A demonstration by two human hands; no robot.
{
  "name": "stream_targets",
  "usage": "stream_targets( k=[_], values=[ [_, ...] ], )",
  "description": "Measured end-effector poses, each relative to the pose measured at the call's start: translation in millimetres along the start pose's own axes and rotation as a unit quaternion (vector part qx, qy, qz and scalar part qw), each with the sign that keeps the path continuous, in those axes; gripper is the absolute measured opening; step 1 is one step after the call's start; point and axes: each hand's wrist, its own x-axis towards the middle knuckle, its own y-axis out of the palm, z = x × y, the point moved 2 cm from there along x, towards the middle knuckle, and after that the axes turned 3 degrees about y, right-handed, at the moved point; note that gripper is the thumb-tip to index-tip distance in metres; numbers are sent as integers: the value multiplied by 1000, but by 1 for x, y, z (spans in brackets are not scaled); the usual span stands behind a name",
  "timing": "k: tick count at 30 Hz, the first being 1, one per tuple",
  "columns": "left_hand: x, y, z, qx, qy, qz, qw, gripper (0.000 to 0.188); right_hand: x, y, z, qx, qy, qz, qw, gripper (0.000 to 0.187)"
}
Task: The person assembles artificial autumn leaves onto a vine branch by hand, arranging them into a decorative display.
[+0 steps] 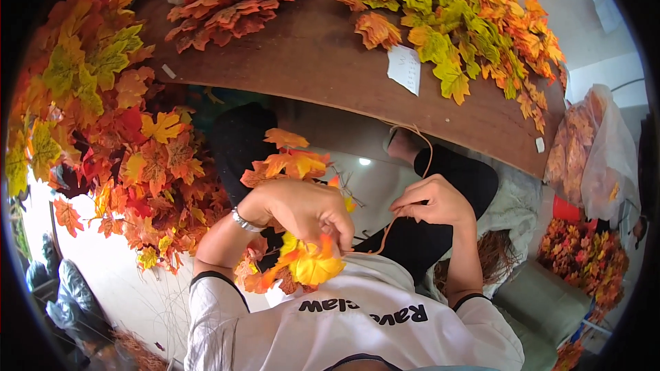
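Observation:
My left hand point(302, 207), with a bracelet at the wrist, is closed around the stem of a bunch of artificial maple leaves. Orange leaves point(295, 163) stick out beyond the knuckles, and a yellow leaf point(316, 266) hangs below the fingers. From that hand a thin brown cord point(386, 239) runs across to my right hand point(440, 203), whose thumb and fingers pinch it. Past the right hand the cord's loose end loops up toward the table edge. The exact grip of the left fingertips on the stem is hidden.
A brown table point(302, 62) stands in front, bearing stacked red-orange leaves point(234, 0), green and yellow leaves point(440, 27) and a paper slip point(404, 70). Leaf garlands point(148, 158) hang thickly at the left. At the right are a plastic bag of leaves point(577, 137) and more foliage point(581, 261).

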Motion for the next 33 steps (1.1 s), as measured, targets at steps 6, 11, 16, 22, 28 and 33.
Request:
stream_targets(
  k=[6,11,16,22,28,33],
  values=[
    [-53,-37,-56,31,-89,-240,966,24,34,-16,36,66,-89,-71,991,11],
    [-117,-11,-149,-6,-233,-200,952,30,43,2,85,99,-231,-35,967,14],
    [-129,67,-239,222,-382,-125,888,8,63,54,125,140,-335,71,929,15],
    [-116,121,-242,150,-474,-212,841,16,61,68,136,122,-401,113,901,21],
    [-89,40,-59,-222,44,-381,897,51,56,14,40,-11,-208,-20,978,21],
    [-24,-7,31,-204,-61,-441,872,21,61,-34,17,63,-90,-228,967,40]
  ],
)
